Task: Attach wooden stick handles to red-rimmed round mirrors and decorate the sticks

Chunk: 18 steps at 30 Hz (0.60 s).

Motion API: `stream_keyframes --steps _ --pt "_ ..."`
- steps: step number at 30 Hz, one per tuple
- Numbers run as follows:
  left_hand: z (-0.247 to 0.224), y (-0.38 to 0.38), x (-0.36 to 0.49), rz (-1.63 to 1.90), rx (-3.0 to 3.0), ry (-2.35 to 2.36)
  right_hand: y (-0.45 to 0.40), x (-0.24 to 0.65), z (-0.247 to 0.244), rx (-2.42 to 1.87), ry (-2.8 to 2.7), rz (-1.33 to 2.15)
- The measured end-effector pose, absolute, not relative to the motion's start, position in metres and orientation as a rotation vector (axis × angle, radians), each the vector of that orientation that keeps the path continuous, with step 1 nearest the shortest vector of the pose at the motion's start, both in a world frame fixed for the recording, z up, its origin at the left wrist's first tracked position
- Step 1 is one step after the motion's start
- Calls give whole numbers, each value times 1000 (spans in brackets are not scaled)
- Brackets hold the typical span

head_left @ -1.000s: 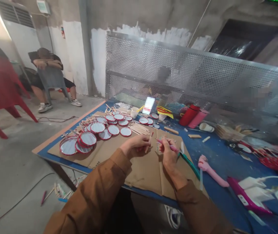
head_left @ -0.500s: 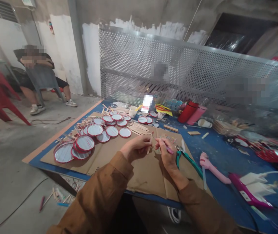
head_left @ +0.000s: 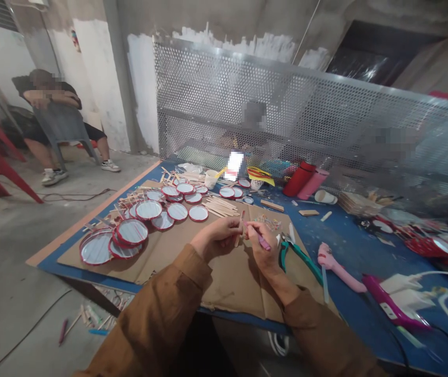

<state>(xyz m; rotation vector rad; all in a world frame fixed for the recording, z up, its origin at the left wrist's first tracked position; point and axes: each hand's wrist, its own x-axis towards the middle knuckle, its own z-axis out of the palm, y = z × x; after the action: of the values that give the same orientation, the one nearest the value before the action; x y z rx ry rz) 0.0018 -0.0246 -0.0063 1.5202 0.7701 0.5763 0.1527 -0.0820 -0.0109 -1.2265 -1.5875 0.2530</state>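
Observation:
My left hand pinches an upright wooden craft stick at the middle of a brown cardboard sheet. My right hand grips a pink marker, and its tip reaches close to the stick. Red-rimmed round mirrors lie in overlapping groups on the cardboard to my left, several with wooden sticks beneath them. Green-handled cutters lie just beyond my right hand. A loose bundle of craft sticks sits ahead of my left hand.
A pink glue gun, a magenta device and white chargers lie on the blue table to the right. Red and pink bottles stand by a perforated metal screen. A seated person is at the far left.
The whole view has drifted left and up as my head turned. The marker tip has moved left, closer to the stick, and my hands have come nearer each other.

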Motion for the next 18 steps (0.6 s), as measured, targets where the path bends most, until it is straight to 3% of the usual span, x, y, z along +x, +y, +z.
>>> stream_keyframes --steps 18 --pt "-8 -18 0 541 1613 746 -83 152 -8 -1224 -1594 291"
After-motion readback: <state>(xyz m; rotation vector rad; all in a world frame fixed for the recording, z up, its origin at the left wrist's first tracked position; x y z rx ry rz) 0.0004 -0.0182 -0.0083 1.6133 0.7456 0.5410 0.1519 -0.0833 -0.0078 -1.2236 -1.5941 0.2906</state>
